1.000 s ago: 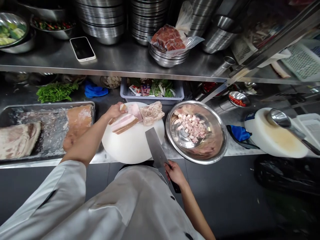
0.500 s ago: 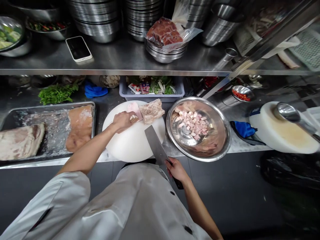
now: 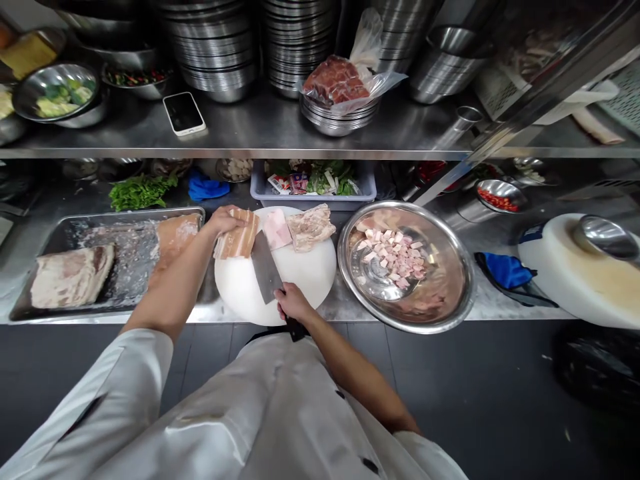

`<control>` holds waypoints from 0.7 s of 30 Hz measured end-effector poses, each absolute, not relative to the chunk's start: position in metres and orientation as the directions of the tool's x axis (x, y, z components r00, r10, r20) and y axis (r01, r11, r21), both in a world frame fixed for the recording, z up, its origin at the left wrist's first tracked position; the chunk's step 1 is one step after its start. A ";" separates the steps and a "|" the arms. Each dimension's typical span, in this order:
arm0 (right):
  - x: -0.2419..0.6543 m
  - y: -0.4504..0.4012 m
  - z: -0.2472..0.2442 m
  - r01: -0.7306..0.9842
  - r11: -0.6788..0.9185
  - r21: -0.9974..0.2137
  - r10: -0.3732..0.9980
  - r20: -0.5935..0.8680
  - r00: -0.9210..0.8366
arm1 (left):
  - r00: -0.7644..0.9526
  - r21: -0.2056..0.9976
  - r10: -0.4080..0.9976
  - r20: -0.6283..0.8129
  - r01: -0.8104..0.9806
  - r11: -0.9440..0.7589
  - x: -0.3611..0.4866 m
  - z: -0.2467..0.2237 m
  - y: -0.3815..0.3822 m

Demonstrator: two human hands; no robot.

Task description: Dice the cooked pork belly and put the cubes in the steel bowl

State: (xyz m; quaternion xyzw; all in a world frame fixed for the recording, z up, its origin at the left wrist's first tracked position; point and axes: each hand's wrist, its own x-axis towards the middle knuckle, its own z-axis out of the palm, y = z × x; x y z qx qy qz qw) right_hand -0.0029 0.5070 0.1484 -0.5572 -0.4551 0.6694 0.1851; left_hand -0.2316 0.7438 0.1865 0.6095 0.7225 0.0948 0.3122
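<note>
My left hand (image 3: 221, 221) is closed on the far left edge of striped pork belly pieces (image 3: 239, 237), which lie at the left side of the round white cutting board (image 3: 300, 287). In my right hand (image 3: 296, 304) is the dark handle of a cleaver (image 3: 267, 268), its wide blade low over the board. The blade's tip end is beside the right side of the pork pieces; whether it touches them I cannot tell. Farther back on the board are a pale pink slab of meat (image 3: 277, 229) and a rough, whitish chunk of meat (image 3: 312, 228).
Right of the board stands a steel bowl (image 3: 465, 293) with diced meat (image 3: 395, 253). A metal tray (image 3: 130, 293) with large meat slabs lies left. Behind are a plastic bin (image 3: 315, 201) and leafy greens (image 3: 143, 191). A steel shelf (image 3: 250, 137) with a phone (image 3: 184, 113) overhangs the back.
My left hand has moved left and back, and the striped pork pieces now show at the board's left. The cleaver has swung left towards them in my right hand. The camera view has shifted slightly.
</note>
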 end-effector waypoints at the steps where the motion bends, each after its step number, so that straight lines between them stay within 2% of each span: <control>1: -0.008 0.513 0.147 0.234 -0.524 -0.819 0.752 -0.574 -0.324 | -0.065 0.542 0.936 -0.345 0.801 0.255 -0.234 0.189 0.749; 4: -0.004 0.525 0.149 0.189 -0.523 -0.831 0.752 -0.555 -0.357 | -0.069 0.467 0.946 -0.316 0.857 0.219 -0.236 0.206 0.757; 8: 0.057 0.506 0.159 0.229 -0.478 -0.848 0.761 -0.530 -0.375 | 0.145 0.275 0.973 -0.180 0.957 -0.091 -0.217 0.240 0.728; 10: 0.100 0.482 0.166 0.295 -0.434 -0.851 0.777 -0.519 -0.355 | 0.315 0.242 0.919 -0.237 0.935 -0.258 -0.191 0.245 0.692; 11: 0.120 0.470 0.169 0.393 -0.364 -0.844 0.800 -0.499 -0.332 | 0.402 0.246 0.869 -0.288 0.908 -0.339 -0.175 0.242 0.671; 14: 0.161 0.438 0.177 0.551 -0.266 -0.791 0.824 -0.483 -0.295 | 0.489 0.203 0.748 -0.449 0.871 -0.448 -0.123 0.216 0.611; 17: 0.173 0.420 0.184 0.630 -0.175 -0.757 0.855 -0.434 -0.284 | 0.445 0.165 0.765 -0.466 0.893 -0.419 -0.097 0.180 0.570; 21: 0.165 0.406 0.191 0.730 -0.157 -0.665 0.841 -0.477 -0.254 | 0.331 0.165 0.885 -0.328 0.942 -0.292 -0.120 0.150 0.543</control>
